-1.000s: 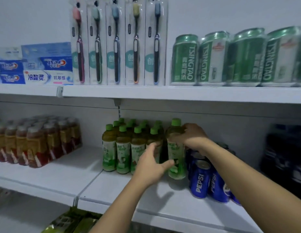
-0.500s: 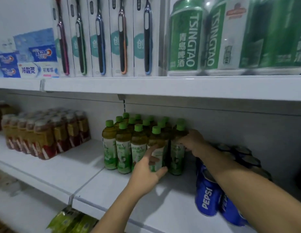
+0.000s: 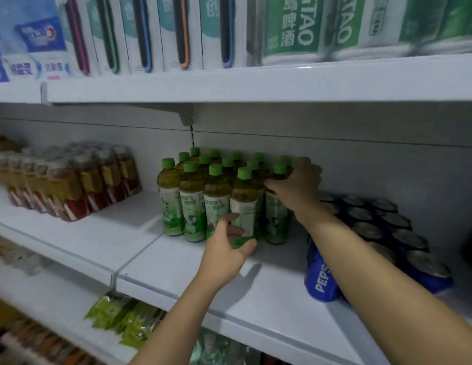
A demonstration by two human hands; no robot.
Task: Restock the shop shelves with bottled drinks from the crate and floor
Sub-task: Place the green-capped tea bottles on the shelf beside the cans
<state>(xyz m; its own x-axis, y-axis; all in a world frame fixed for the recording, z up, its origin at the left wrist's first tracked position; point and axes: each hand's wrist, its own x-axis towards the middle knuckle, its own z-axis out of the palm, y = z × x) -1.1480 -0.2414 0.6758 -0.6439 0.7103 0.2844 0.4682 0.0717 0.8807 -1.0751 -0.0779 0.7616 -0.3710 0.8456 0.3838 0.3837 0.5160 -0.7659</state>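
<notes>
Two shelves fill my view. On the middle shelf (image 3: pixel 163 275), out at nine o'clock, stands a wrapped pack of red-labelled bottles (image 3: pixel 71 180). At the centre, a cluster of green-capped bottles (image 3: pixel 192 196) stands upright in tight rows, each touching the next.

My left hand (image 3: pixel 227 248) reaches in from six o'clock and wraps round the foot of the front bottle (image 3: pixel 245 204) in the cluster's near row. The fingers curl across the label on its left side and the thumb hooks round the right. My hand hides the base, so I cannot tell whether it rests on the shelf.

Just at its three o'clock is the end bottle (image 3: pixel 275 222), last on the cluster's right edge. My right hand (image 3: pixel 295 185) grips its shoulder below the cap, with the fingers curled over the front.

Further toward three o'clock, near that bottle but apart from it, sits a pack of blue cola cans (image 3: pixel 382 225), with my right forearm crossing in front of it.

On the upper shelf (image 3: pixel 256 83) at twelve o'clock stand toothpaste boxes (image 3: pixel 40 40), carded toothbrushes (image 3: pixel 179 32) and green beer cans (image 3: pixel 295 30). Green packets (image 3: pixel 121 317) lie on the shelf below, at seven o'clock.
</notes>
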